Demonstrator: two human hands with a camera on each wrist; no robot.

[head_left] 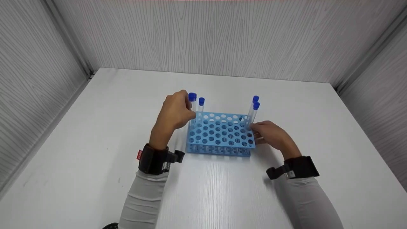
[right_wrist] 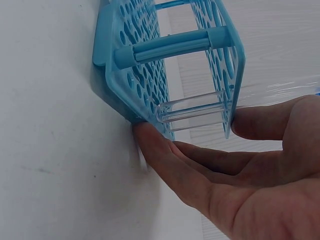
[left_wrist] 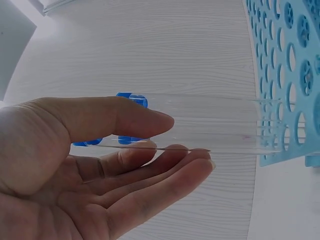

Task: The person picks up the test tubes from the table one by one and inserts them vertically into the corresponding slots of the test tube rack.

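A blue test tube rack (head_left: 221,153) with rows of round holes stands on the table. My left hand (head_left: 177,109) is at its back left corner, pinching a clear blue-capped test tube (head_left: 191,97) between thumb and fingers. In the left wrist view the thumb (left_wrist: 145,120) crosses the tubes, whose lower ends pass into the rack's holes. Close beside stands another capped tube (head_left: 201,106). My right hand (head_left: 270,133) grips the rack's right end, thumb at the top plate and fingertips low down. Blue-capped tubes (head_left: 255,109) stand upright at that back right corner.
The rack rests on a white table (head_left: 210,190). Grey wood-grain panels (head_left: 216,38) rise behind the table and at both sides. Each wrist wears a black strap (head_left: 154,159) with a small camera arm.
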